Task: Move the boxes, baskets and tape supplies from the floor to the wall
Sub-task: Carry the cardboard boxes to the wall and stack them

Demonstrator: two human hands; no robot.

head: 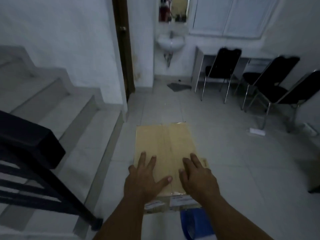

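Note:
A tan cardboard box (166, 144), taped along its top seam, sits on the white tiled floor beside the bottom stair. My left hand (142, 179) lies flat on the near left part of its top, fingers straight and spread. My right hand (199, 177) lies flat on the near right part, fingers straight. The box's near side carries white labels (181, 200). A blue basket-like object (195, 224) shows below the box, between my forearms, partly hidden.
Grey stairs (60, 110) rise on the left behind a dark railing (26, 153). Three black chairs (223, 70) stand along the right wall by a white counter. A wall sink (170, 41), a brown door frame (124, 49) and a dark mat (178, 87) lie ahead.

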